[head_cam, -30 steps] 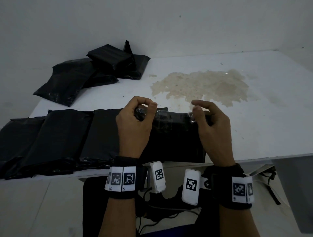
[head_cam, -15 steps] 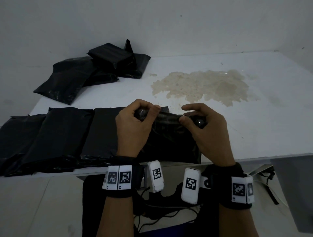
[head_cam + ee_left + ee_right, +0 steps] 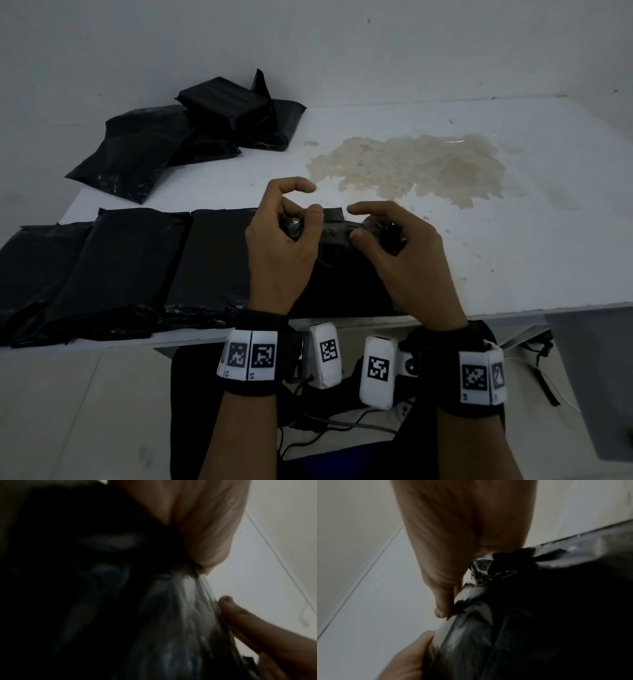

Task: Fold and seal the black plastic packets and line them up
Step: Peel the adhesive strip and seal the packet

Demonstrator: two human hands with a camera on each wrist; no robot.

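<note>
Now in hand: black crinkled plastic packet [image 3: 346,274] at the near edge of the white table [image 3: 513,246]; its far flap is rolled over.
Left hand [image 3: 277,253]: thumb and a finger pinch the rolled edge, index raised.
Right hand [image 3: 404,260]: fingers curl round the roll's other end, thumb pressing it.
Done: three flat black folded packets [image 3: 130,260] lie side by side in a row left of the one held.
Left: a loose heap of black packets [image 3: 178,137] at the far left awaits folding.
Hidden: any sealing strip; both wrist views are dark and blurred.
Other: brownish dried stain [image 3: 418,168].
</note>
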